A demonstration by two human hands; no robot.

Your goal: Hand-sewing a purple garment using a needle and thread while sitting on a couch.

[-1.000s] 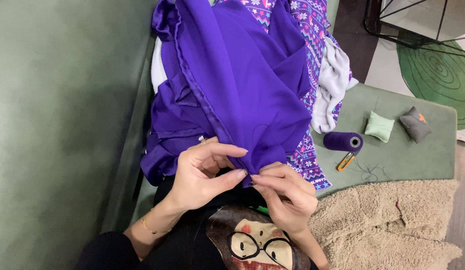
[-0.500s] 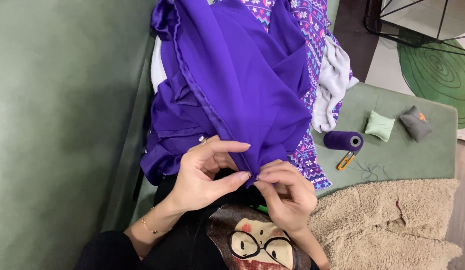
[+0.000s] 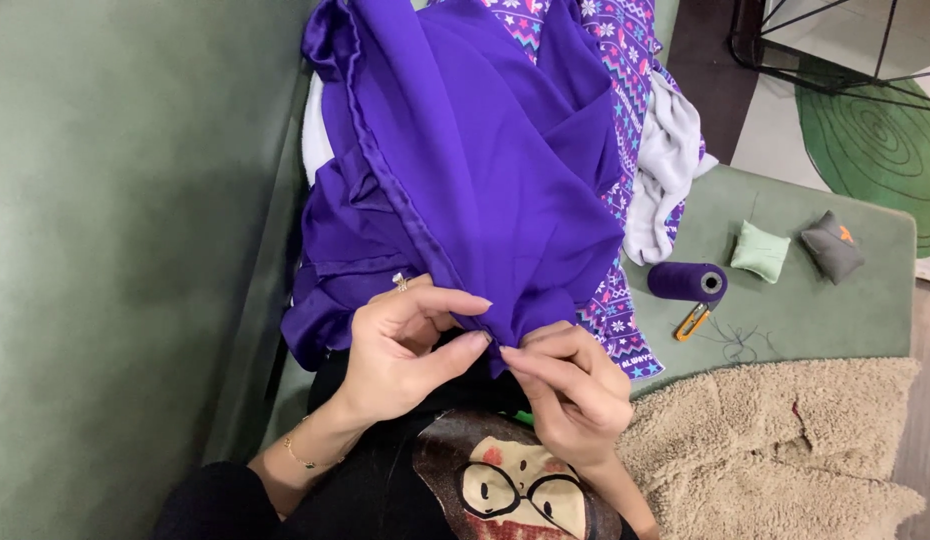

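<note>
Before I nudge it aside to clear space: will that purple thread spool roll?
Probably: the purple thread spool lies on its side on the green cushion. It looks light, so a push may send it toward the snips.

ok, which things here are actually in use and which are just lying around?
In use:
- left hand and right hand, both pinching the lower corner of the purple satin fabric

Lying about:
- purple thread spool
- yellow-handled thread snips
- pale green square cushion
- grey cushion
- beige fluffy blanket
- patterned purple cloth
</note>
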